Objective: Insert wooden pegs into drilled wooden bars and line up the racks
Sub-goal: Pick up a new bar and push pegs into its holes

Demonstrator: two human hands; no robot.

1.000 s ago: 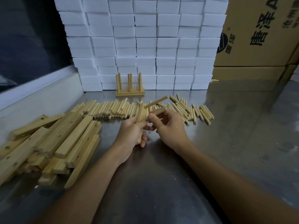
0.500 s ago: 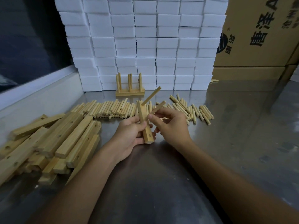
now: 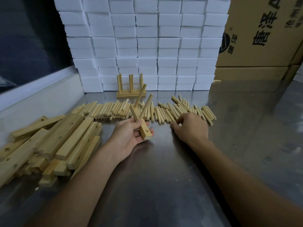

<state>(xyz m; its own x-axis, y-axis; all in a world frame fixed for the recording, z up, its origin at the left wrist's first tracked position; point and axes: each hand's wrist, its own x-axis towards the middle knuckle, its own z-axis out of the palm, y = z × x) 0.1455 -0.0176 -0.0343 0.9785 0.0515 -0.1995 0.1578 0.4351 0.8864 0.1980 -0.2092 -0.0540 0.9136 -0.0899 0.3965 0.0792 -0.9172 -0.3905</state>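
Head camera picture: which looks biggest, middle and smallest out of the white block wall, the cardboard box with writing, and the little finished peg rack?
1. White block wall, largest.
2. Cardboard box, next, though the picture's edge cuts it off, so its full size is unsure.
3. Finished peg rack, smallest by far.

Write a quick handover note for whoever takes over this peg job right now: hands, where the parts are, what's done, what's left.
Left hand grips a drilled bar with two pegs in; its near hole is open.
Right hand rests on the loose pegs; whether it has one is unclear.
Spare bars are piled left. Finished racks stand by the white blocks.
Left: third peg, line up rack, repeat.
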